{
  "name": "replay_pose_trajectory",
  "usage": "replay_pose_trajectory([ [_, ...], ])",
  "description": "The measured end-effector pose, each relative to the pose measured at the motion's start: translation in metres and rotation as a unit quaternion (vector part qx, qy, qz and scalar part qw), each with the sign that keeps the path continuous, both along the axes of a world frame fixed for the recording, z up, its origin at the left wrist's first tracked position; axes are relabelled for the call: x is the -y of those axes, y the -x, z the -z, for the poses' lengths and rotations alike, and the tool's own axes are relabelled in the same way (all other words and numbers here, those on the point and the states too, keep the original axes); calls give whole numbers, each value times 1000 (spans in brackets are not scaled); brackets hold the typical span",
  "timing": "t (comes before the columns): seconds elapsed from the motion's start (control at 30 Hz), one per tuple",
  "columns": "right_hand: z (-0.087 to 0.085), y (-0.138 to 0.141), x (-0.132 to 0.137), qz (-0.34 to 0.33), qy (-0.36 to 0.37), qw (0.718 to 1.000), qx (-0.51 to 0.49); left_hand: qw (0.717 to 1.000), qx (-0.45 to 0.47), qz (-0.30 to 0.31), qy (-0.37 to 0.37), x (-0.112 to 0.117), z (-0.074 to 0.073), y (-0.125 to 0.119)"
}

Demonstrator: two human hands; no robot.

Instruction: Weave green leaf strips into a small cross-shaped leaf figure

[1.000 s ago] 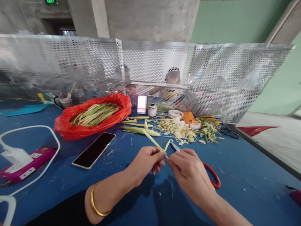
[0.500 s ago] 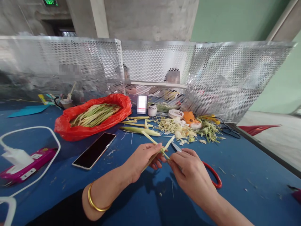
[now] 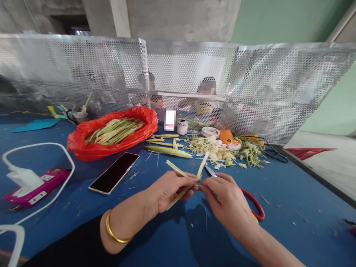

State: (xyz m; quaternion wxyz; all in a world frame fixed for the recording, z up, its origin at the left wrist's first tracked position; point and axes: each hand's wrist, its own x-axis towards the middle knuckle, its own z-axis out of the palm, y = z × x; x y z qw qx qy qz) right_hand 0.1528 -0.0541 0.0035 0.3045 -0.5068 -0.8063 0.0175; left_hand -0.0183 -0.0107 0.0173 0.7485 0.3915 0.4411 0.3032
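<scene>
Pale green-yellow leaf strips (image 3: 203, 165) cross each other in front of me, their free ends sticking up and out. My left hand (image 3: 168, 191) pinches them at the crossing between thumb and fingers, and another strip hangs down below its palm. Close on the right, the fingertips of my right hand (image 3: 222, 196) are closed on the end of a strip, right beside the left fingertips. Scissors with red handles (image 3: 259, 209) lie on the table partly under my right hand; the blade tip shows beyond it.
A red plastic bag (image 3: 83, 150) full of leaf strips lies back left, with a phone (image 3: 115, 173) before it. A purple power strip (image 3: 33, 187) with a white cable sits left. Trimmings (image 3: 205, 148), a tape roll (image 3: 210, 132) and a jar (image 3: 182, 127) stand before a perforated metal screen (image 3: 178, 63); people sit behind it.
Both hands have come closer together at the crossing. One strip now stands more upright, and the left thumb has shifted over the crossing. The view has tilted slightly.
</scene>
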Motion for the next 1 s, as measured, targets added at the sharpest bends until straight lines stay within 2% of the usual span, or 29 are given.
replay_pose_trajectory([
  [0.1, -1, 0, 1, -3, 5, 1000, 4, 999, 6, -41, -19, 1, 3, -4],
  [0.27, -1, 3, 2, -32, 28, 999, -5, 989, -31, -95, -112, 1, 11, -14],
  [0.37, 0, 3, 1, -32, 41, 998, -26, 985, -42, -112, -127, 0, 14, -15],
  [0.43, 0, 0, -2, -8, 85, 994, -69, 987, -40, -99, -122, -1, 13, -13],
  [0.5, 0, -3, -7, 30, 154, 977, -148, 991, -36, -58, -118, 0, 11, -10],
  [0.57, -1, -5, -11, 49, 216, 941, -254, 994, -31, 3, -107, 0, 8, -7],
  [0.63, -1, -5, -15, 40, 246, 901, -355, 994, -27, 56, -87, 1, 6, -5],
  [0.73, 1, -2, -16, 29, 252, 865, -433, 994, -35, 75, -71, 3, 7, -6],
  [0.93, 9, 8, -12, 62, 211, 853, -473, 993, -61, 78, -65, 3, 11, -11],
  [1.0, 12, 8, -14, 71, 204, 862, -459, 993, -65, 77, -57, 3, 12, -11],
])
